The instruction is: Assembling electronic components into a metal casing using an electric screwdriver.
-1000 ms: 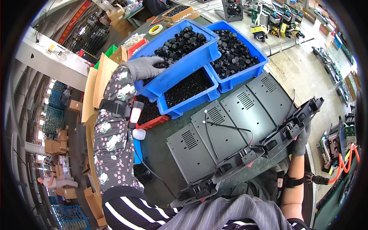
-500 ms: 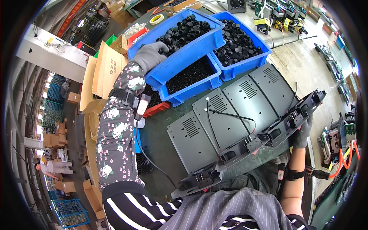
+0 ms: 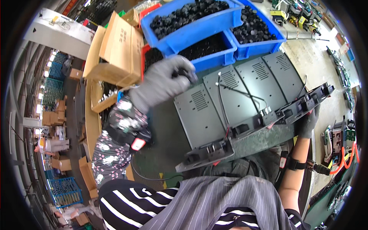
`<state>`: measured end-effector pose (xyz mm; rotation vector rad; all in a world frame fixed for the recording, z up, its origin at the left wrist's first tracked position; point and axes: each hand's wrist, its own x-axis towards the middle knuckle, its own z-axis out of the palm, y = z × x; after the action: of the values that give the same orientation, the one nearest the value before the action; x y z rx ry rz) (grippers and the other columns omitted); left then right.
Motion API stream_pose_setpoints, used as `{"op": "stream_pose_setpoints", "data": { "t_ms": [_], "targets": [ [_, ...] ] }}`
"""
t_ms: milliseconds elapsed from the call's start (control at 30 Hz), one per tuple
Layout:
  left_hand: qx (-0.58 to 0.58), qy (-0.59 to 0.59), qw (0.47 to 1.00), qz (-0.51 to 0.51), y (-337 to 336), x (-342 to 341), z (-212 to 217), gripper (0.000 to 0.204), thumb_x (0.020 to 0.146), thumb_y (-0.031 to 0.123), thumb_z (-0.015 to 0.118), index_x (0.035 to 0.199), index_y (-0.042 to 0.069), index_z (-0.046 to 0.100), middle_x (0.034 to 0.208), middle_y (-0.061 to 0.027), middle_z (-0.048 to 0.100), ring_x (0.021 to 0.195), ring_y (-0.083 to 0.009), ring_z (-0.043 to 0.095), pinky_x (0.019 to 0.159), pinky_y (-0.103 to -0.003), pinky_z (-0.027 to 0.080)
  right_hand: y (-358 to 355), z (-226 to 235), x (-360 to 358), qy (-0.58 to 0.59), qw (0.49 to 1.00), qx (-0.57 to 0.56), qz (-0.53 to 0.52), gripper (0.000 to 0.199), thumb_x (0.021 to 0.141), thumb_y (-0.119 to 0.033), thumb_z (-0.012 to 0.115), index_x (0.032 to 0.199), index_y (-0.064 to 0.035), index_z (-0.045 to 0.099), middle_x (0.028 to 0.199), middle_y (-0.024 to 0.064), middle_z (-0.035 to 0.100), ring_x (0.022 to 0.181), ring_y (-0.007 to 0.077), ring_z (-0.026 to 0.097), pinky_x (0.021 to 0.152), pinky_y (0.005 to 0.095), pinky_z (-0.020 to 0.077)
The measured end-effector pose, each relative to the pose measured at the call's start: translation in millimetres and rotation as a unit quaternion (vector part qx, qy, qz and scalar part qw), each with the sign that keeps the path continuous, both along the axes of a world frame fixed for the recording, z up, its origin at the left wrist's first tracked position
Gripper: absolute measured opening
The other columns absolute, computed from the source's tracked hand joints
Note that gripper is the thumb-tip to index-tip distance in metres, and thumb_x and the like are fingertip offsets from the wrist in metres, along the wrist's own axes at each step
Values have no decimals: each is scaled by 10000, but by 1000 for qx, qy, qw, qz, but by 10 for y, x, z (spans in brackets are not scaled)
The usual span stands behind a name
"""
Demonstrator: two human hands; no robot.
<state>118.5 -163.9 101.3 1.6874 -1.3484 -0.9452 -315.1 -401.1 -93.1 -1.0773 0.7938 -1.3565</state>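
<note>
A worker's gloved left hand hovers over the counter with its fingers curled into a narrow grip around a small black knob, which sits pinched at the fingertips just in front of the lower blue bin. The right hand, also in a grey glove, is closed on the far end of a long black frame that runs slantwise across the near edge of the counter, tilted up toward the right. The frame lies over a row of grey metal covers with slotted vents, and thin wires loop from the covers down to the frame. Behind them stand three blue bins heaped with black knobs, the upper one resting on the lower; brown cardboard boxes crowd the left side. A patterned sleeve covers the left forearm, and a striped shirt fills the lower edge. To do this step well, the worker would likely keep the frame steady with the right hand so its sockets do not shift, hold the knob squarely by its sides rather than its face, and bring it clear of the loose wires so none is snagged or trapped beneath it.
</note>
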Motion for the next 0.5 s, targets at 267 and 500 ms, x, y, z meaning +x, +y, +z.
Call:
{"op": "stream_pose_setpoints", "data": {
  "t_ms": [267, 500],
  "targets": [
    [62, -263, 963, -14, 418, -377, -761, 445, 894, 178, 688, 1301, 21, 599, 1142, -135, 696, 1067, -212, 670, 961, -330, 517, -32, -10, -33, 43, 998, -36, -31, 534, 996, -122, 449, 1506, 0, 349, 1436, 171, 508, 1281, 294, 539, 1104, 444, 425],
    [42, 50, 994, 92, 348, -286, -203, 562, 975, 289, 684, 1433, 13, 509, 1114, -113, 707, 920, -136, 678, 834, -273, 556, 661, 931, 298, 98, 948, -217, -209, 455, 976, -61, 541, 1414, 53, 497, 1343, 185, 595, 1202, 228, 570, 1057, 352, 424]
  ]
}}
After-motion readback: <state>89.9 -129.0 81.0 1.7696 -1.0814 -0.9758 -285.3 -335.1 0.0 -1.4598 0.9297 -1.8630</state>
